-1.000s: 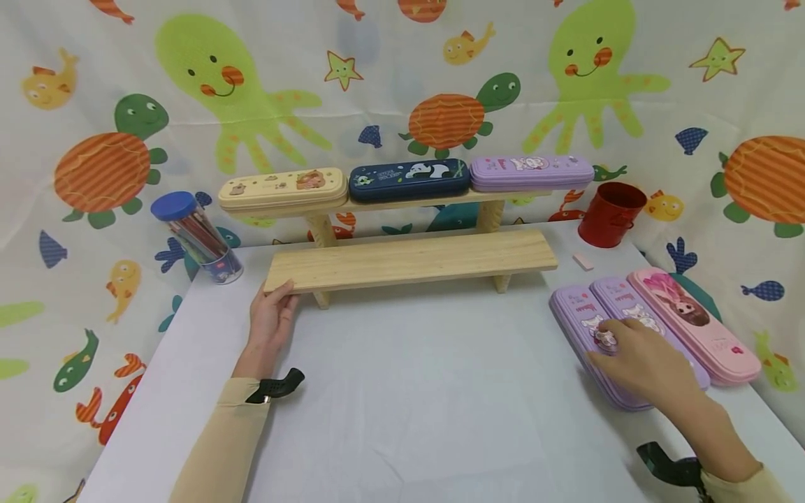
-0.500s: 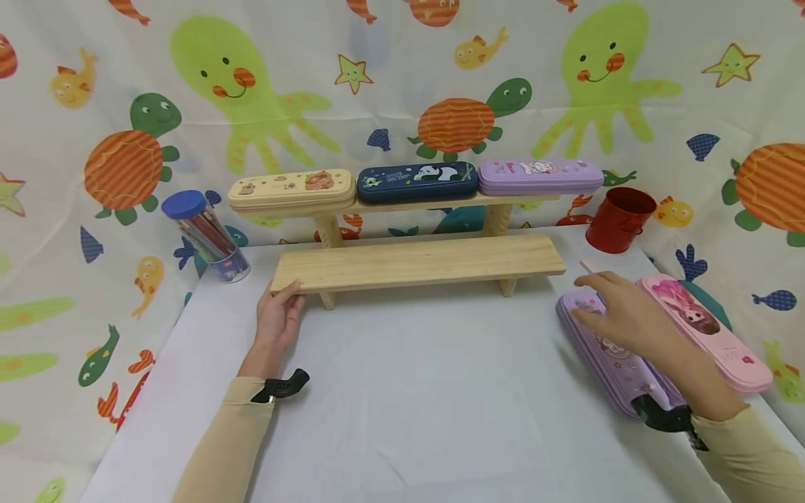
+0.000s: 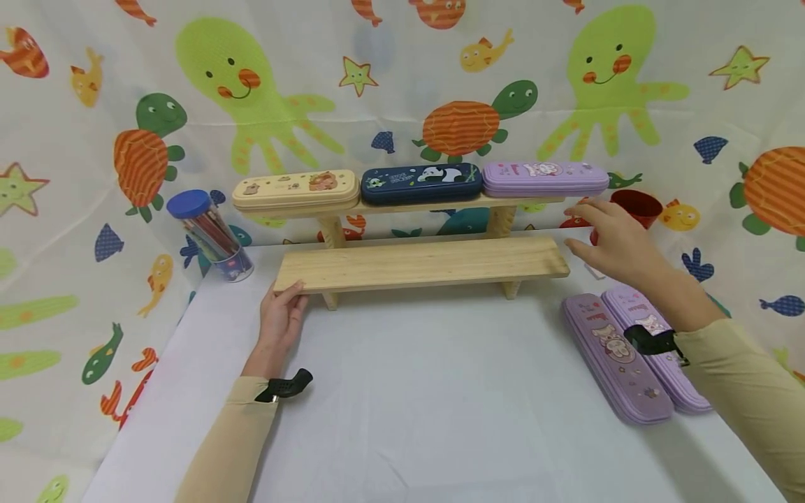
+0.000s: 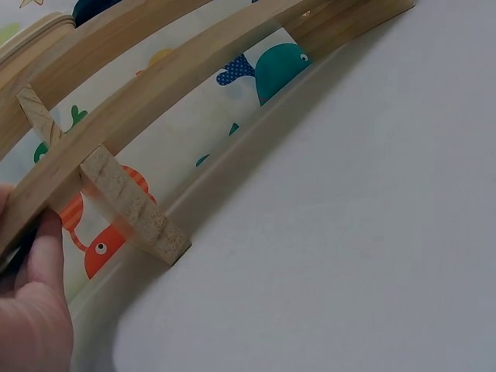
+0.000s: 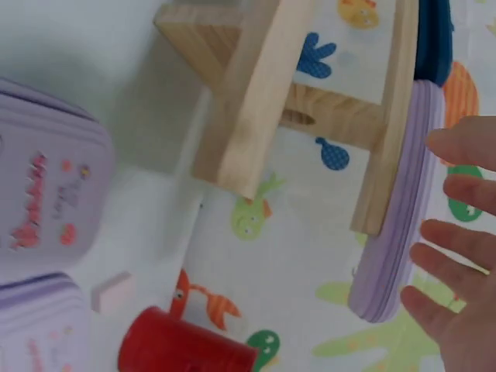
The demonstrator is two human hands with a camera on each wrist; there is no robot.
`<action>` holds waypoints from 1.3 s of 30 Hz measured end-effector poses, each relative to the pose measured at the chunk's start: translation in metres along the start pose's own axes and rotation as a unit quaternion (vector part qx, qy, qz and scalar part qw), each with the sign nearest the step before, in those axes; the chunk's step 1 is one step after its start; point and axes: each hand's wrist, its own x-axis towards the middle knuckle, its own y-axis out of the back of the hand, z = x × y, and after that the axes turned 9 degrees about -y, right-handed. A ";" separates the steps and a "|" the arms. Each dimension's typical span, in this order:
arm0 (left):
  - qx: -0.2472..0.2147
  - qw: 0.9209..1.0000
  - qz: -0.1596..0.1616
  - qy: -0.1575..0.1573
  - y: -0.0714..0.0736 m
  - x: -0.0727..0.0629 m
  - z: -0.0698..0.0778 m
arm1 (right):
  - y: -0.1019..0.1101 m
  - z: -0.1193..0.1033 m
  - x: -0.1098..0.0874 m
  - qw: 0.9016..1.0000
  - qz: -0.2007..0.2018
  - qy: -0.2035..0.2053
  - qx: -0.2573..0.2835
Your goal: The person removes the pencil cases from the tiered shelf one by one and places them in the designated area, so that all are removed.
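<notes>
White surface (image 3: 402, 405) is filling the near part of this setup, and on the near right the left lilac case (image 3: 613, 360) and the right lilac case (image 3: 676, 378) are lying side by side, the right one partly tucked behind the forearm. Bit further back, the left hand (image 3: 281, 323) is pinching the left front corner of the lower shelf (image 3: 428, 264), so that grip is narrow and definitely holding wood. My worry there: if that hand is lifting or pulling unevenly, the whole rack could be skewing and everything up top sliding.

Over on the right, a small pink block (image 5: 114, 292) is sitting by the red pail (image 3: 641, 207), and the pencil jar (image 3: 216, 241) is standing at the far left. The right hand (image 3: 616, 241) is hovering in front of the pail with its grip fairly wide, holding nothing I can spot. Can't tell if the fingertips are actually touching anything. A careless swing could be knocking that pail.

Up on the upper shelf (image 5: 376, 194), the cream case (image 3: 295, 188), navy panda case (image 3: 421, 183) and purple end case (image 3: 546, 179) are sitting in a row. That purple one is overhanging the right end, so a nudge from those nearby fingers might be tipping it off. Behind it all, a sea-creature curtain (image 3: 402, 63) is hanging.
</notes>
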 end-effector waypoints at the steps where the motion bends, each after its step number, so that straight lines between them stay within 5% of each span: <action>1: 0.000 1.000 -0.001 -0.001 0.000 0.000 0.000 | 0.001 0.000 0.006 1.000 0.009 0.007 0.000; 12: -0.001 1.000 0.000 -0.007 -0.001 -0.001 0.002 | 0.003 -0.006 0.059 0.998 0.060 0.032 0.009; 24: 0.003 1.000 0.006 -0.002 0.001 0.001 -0.003 | -0.009 -0.008 0.093 0.999 -0.013 0.025 -0.023; 31: 0.006 1.000 0.008 -0.009 0.001 0.002 -0.003 | -0.009 -0.012 0.107 0.995 -0.093 -0.045 -0.011; 39: 0.003 1.000 0.003 -0.012 0.001 0.002 -0.002 | -0.010 -0.014 0.113 0.993 -0.100 -0.060 -0.003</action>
